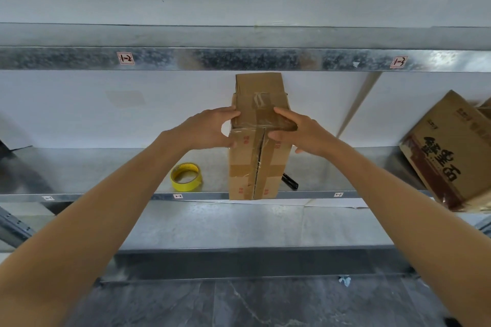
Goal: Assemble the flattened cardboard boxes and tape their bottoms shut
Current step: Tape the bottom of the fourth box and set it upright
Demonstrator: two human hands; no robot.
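Head view: a cardboard box [256, 151] is held between both hands on a metal shelf [106, 167], its lower end at the shelf's front edge. The box's upper left corner is gripped by the left hand [210, 127], with the thumb laid across the top and the fingers curled onto the face turned toward the camera. The upper right corner is gripped in the same way by the right hand [300, 130], thumb on top and fingers wrapped round the edge. A central seam is seen running down the facing side, below and between the two hands; it is covered with clear tape and crossed by brown strips. A raised flap is seen beyond the hands at the far end of the box.

A yellow tape roll [186, 176] is found below the left hand and a little to its left, lying on the shelf apart from the box. A small black object [290, 181] is seen below the right hand, just beside the box's lower right edge; what it is cannot be told. A printed carton [446, 151] is tilted well to the right of the right hand. Handwritten labels [125, 58] are stuck on the beam above both hands.
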